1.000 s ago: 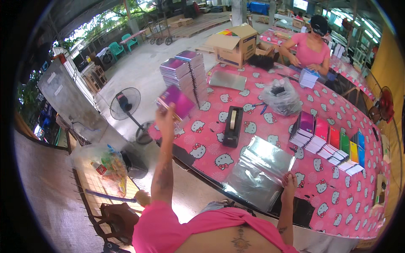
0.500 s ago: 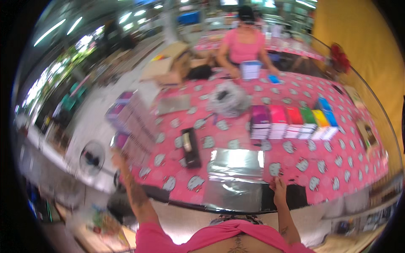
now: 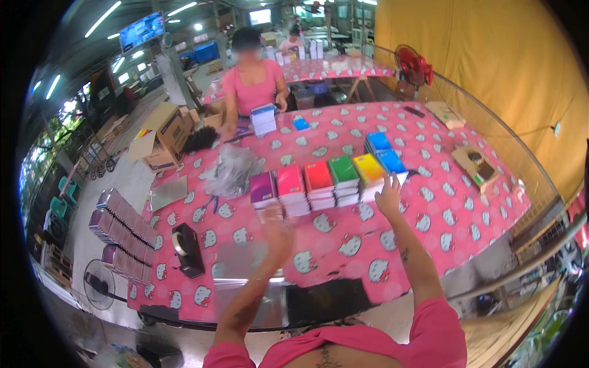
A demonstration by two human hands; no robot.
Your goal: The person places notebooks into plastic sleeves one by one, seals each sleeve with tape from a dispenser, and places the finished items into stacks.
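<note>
A row of notebook stacks with purple point(image 3: 262, 189), pink point(image 3: 290, 179), red point(image 3: 318, 176), green point(image 3: 342, 170), yellow point(image 3: 368, 167) and blue point(image 3: 391, 162) covers stands mid-table. Another blue stack point(image 3: 378, 141) is behind the row's right end. My right hand point(image 3: 388, 197) is open, fingers stretched against the near side of the yellow and blue stacks; whether it touches both I cannot tell. Smeared by motion, my left hand point(image 3: 278, 238) hovers before the purple and pink stacks, its fingers unclear. Below it lie clear plastic sheets point(image 3: 236, 267).
A black tape dispenser point(image 3: 188, 250) and a crumpled plastic bag point(image 3: 233, 170) are on the pink patterned table point(image 3: 325, 257). Tall notebook piles point(image 3: 123, 236) line the left edge. Across the table a co-worker in pink point(image 3: 253, 86) handles a white-sided stack point(image 3: 264, 121).
My left hand has left the piles at the left edge and come in toward the row. My right hand has moved forward to the row's right end. The view has swung right.
</note>
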